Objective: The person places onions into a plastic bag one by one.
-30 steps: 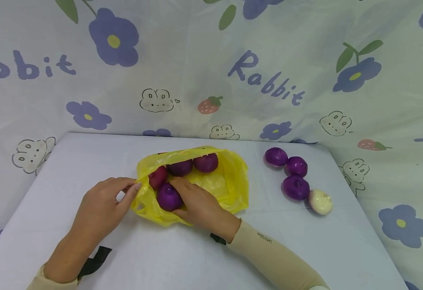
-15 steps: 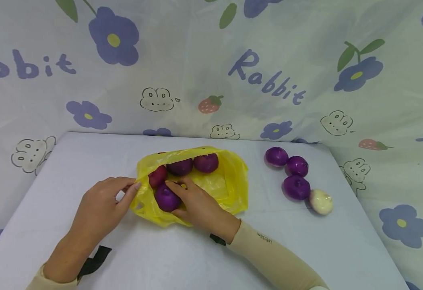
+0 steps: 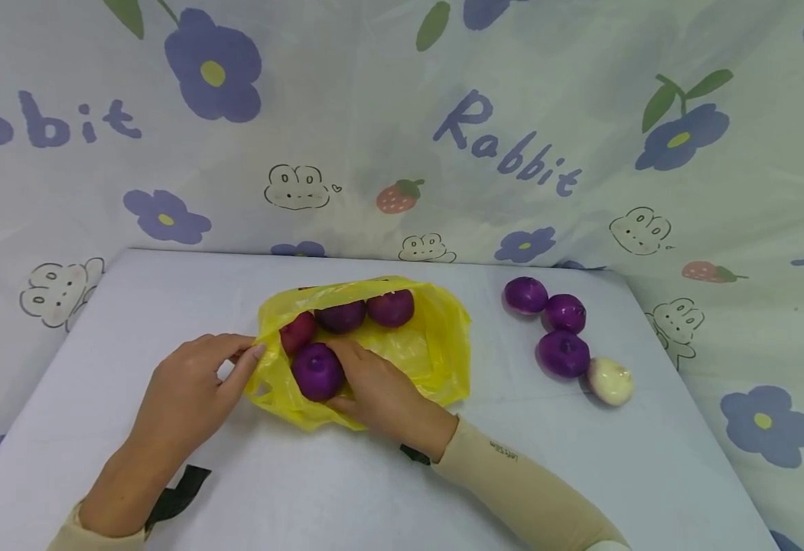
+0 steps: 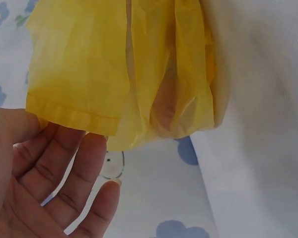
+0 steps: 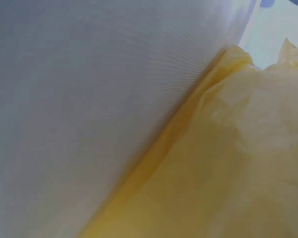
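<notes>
Onions (image 3: 346, 315) inside yellow bag (image 3: 436, 348), right grip (image 3: 374, 386) around one, left grip (image 3: 188, 394) pinching its rim.

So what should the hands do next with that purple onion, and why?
Probably let go of the purple onion and draw the right hand out. It already sits inside the yellow bag, whose edge the left hand holds, and four more onions wait on the table.

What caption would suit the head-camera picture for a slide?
Right hand grips a purple onion inside a yellow bag whose edge the left hand holds.
</notes>
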A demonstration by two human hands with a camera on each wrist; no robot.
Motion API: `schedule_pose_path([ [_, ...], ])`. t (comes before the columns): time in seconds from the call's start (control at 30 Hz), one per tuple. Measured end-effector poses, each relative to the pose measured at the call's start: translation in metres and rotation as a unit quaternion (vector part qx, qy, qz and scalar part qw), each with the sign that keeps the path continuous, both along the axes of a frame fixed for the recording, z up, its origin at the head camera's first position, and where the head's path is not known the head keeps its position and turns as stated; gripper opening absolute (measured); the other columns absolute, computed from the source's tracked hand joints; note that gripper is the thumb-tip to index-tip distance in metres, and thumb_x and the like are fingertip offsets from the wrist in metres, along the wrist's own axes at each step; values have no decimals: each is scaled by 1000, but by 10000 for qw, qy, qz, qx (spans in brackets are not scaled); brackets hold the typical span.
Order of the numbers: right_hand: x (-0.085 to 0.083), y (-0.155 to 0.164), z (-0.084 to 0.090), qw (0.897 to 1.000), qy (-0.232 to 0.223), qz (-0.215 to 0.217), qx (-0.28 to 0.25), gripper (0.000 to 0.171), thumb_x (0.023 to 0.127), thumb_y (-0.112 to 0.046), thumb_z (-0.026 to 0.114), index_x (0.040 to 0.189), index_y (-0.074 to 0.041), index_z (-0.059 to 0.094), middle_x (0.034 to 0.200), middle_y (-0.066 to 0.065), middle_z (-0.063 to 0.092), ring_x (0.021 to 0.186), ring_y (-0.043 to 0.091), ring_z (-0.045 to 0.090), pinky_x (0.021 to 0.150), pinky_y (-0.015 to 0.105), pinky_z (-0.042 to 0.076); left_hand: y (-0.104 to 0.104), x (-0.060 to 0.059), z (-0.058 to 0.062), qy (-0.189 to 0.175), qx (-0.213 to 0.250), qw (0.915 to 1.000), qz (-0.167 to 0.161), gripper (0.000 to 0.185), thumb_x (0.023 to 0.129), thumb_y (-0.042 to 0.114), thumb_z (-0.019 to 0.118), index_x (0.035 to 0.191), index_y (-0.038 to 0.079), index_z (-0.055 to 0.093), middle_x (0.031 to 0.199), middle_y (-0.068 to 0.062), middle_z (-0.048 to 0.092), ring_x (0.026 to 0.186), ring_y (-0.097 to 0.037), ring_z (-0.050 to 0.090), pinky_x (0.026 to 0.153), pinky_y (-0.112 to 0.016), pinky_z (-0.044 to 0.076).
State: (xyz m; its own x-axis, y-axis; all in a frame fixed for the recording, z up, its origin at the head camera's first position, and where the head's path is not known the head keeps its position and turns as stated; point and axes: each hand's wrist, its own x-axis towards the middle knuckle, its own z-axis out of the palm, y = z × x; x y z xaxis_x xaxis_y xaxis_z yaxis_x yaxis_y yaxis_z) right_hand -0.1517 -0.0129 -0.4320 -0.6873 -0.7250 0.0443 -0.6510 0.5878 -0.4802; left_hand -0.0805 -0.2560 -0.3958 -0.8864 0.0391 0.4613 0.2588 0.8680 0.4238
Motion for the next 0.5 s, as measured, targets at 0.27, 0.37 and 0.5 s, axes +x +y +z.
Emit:
schedule_pose_path([
  [0.27, 1, 3, 0, 10000, -43, -1, -87, 80, 93, -34, 82, 156, -20, 34, 147, 2, 52, 129, 13, 58, 106, 29, 49, 1, 0, 1, -11, 42, 10000, -26, 17, 91, 10, 80, 106, 2, 78, 88, -6, 75, 82, -28, 68, 71, -52, 58],
  [0.37, 1, 3, 1, 9999, -27, 39, -96, 80, 94, -34, 81, 157, -19, 34, 147, 3, 53, 129, 13, 58, 106, 28, 49, 1, 0, 1, -50, 29, 10000, -12, 17, 92, 11, 79, 107, 2, 78, 88, -7, 75, 81, -28, 68, 70, -52, 58],
  [0.5, 0, 3, 2, 9999, 23, 30, -100, 81, 93, -36, 82, 156, -16, 36, 147, 4, 53, 129, 14, 58, 107, 28, 48, 1, 1, 2, -114, 14, 9999, 4, 18, 93, 12, 79, 107, 2, 78, 89, -7, 76, 82, -28, 69, 70, -53, 59],
])
